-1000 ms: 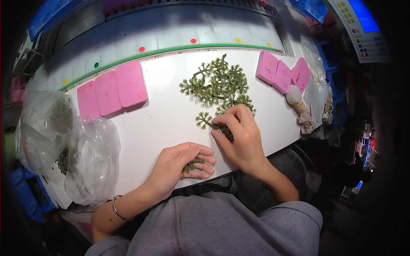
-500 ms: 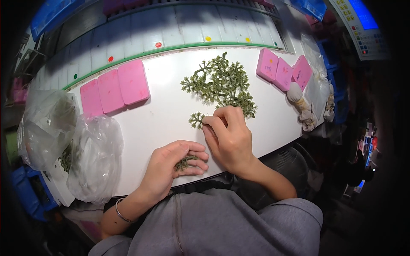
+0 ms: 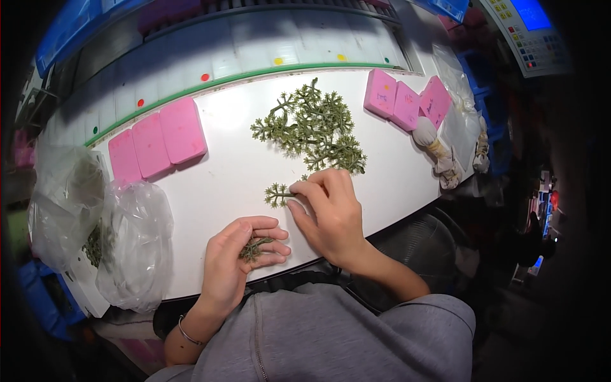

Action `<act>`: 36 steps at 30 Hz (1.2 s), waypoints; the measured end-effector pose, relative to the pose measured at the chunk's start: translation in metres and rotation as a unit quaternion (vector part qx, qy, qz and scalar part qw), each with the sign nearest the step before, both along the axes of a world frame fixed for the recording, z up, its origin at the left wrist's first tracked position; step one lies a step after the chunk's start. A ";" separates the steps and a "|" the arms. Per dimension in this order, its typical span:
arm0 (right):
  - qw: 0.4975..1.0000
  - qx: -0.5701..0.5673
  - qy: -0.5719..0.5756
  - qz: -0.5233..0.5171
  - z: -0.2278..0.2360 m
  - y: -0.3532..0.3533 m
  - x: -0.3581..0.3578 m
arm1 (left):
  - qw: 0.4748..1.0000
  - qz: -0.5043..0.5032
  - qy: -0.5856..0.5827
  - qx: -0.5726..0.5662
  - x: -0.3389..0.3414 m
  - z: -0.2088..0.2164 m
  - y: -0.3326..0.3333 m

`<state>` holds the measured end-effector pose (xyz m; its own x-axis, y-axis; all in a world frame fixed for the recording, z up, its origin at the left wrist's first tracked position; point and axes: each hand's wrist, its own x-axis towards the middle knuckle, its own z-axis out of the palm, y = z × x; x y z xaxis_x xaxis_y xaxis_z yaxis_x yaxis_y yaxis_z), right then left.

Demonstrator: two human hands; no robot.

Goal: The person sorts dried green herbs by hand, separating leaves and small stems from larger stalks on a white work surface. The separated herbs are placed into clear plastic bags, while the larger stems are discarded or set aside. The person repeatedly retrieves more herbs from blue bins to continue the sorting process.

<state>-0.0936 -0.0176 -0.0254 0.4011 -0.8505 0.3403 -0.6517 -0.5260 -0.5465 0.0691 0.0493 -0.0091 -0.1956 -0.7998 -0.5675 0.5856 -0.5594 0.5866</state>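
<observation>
1. Compared with half a second ago, the right hand (image 3: pixel 331 216) has come nearer the person, drawing the green sprig (image 3: pixel 276 195) farther from the pile of sprigs (image 3: pixel 318 121); more of its stem now shows.
2. The whole view has shifted a little, yet the coloured dots on the pale slats (image 3: pixel 254 48) have also travelled leftward relative to the left-hand pink blocks (image 3: pixel 151 143). The pile keeps much the same outline.
3. The green sprig's long axis runs nearly left to right: its star-tipped leafy head points to the person's left and its bare stem leads right, into the fingers. A second ago the stem sloped more toward the person.
4. The right hand is narrow, thumb and fingertips pinching that stem. The sprig is over the white table (image 3: pixel 232 169), on the near side of the pile; whether it touches the surface I cannot tell.
5. The left hand (image 3: pixel 223 258) is cupped, its fingers slightly spread and pointing right, holding a small leafy clump (image 3: pixel 253 249) against the palm. The clump's axis slants away from the person toward the right.
6. Clear plastic bags (image 3: pixel 137 254) stand left of the left hand; more pink blocks (image 3: pixel 394 105) and a tied cloth bundle (image 3: pixel 429 143) lie right of the pile.
</observation>
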 end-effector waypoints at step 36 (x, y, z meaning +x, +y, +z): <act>0.961 0.235 -0.128 0.072 0.040 0.007 -0.022 | 0.995 0.014 0.079 0.055 -0.018 -0.003 -0.004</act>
<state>-0.1152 -0.0105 0.0142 0.4803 -0.8764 0.0352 -0.4042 -0.2568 -0.8779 0.0508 0.0450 -0.0126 -0.2681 -0.7401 -0.6167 0.6809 -0.5984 0.4221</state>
